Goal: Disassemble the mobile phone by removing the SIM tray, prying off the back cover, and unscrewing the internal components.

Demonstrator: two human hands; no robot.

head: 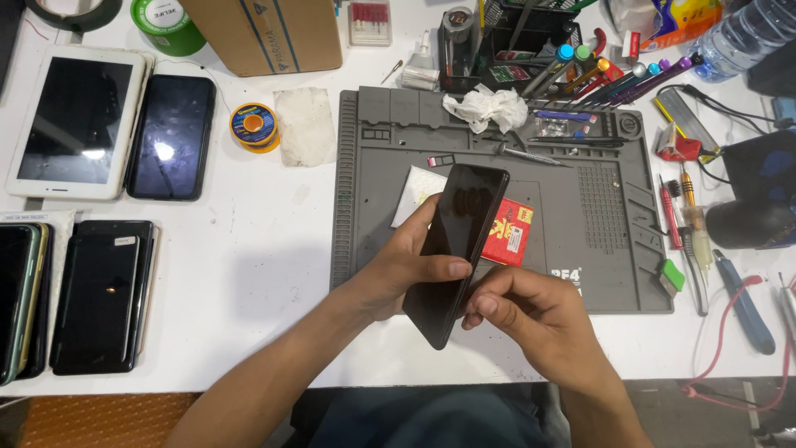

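Black smartphone (pixel 458 249) held tilted above the near edge of the grey repair mat (pixel 613 274), screen dark, top end far, bottom end near. Left hand (pixel 404 270) wraps it from the left side, thumb pressed across the glass, fingers behind. Right hand (pixel 531 311) curls at the lower right edge, fingertips pinching the side near the bottom corner. Phone likely light, stiff, glossy and slippery, glass fragile; best held by the long side edges, not the face. Under it on the mat: a red-yellow packet (pixel 510 232) and a white packet (pixel 414 192). Crumpled tissue (pixel 489 108) farther back. Left of the mat: solder spool (pixel 254 126), white tablet (pixel 79 120), and other phones (pixel 104 294). Screwdrivers (pixel 684 211) at right.
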